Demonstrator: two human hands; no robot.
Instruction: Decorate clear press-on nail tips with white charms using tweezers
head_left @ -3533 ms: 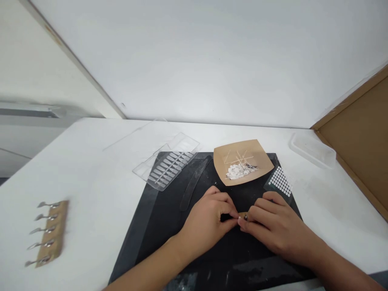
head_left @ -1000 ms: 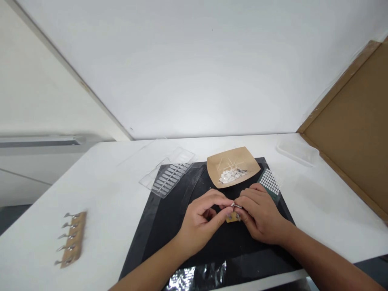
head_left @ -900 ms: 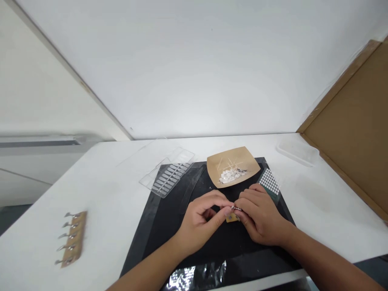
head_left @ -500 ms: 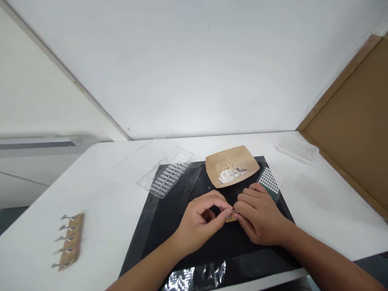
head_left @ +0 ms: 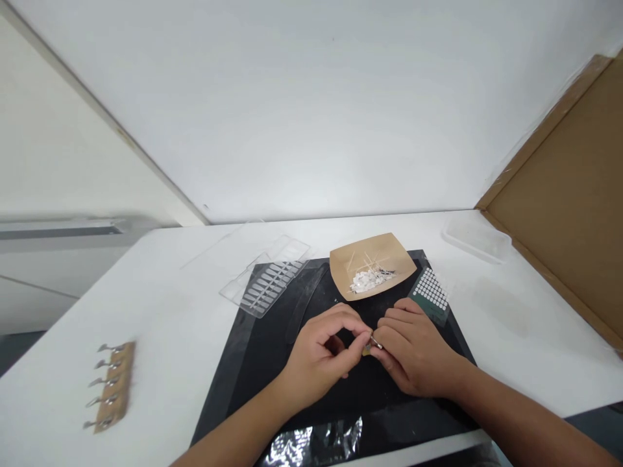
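Note:
Over the black mat point(head_left: 263, 370), my two hands meet, fingertips nearly touching. Thumb and index finger of my left hand point(head_left: 326, 353) are pinched at one end of a small shiny metal piece point(head_left: 376, 342). My right hand point(head_left: 413, 350) is closed with its fingers curled, its thumb and index finger gripping the other end of that piece. Its exact kind is too small to make out. A bit of something yellow point(head_left: 366, 351) shows between the hands, mostly hidden by the fingers. Just beyond them stands a brown paper tray point(head_left: 341, 259) with white flakes and thin sticks in it.
Left of the tray lies a clear plastic case point(head_left: 272, 285) with rows of slots. A sheet of white round dots point(head_left: 431, 290) is at the mat's right edge. Farther right is a clear plastic tray point(head_left: 477, 240). A brown strip point(head_left: 117, 386) bearing several metal clips lies far left.
The metal piece has turned and shows more between my fingertips, slanting down to the right. Less of the yellow thing is visible. Both hands stay in nearly the same place.

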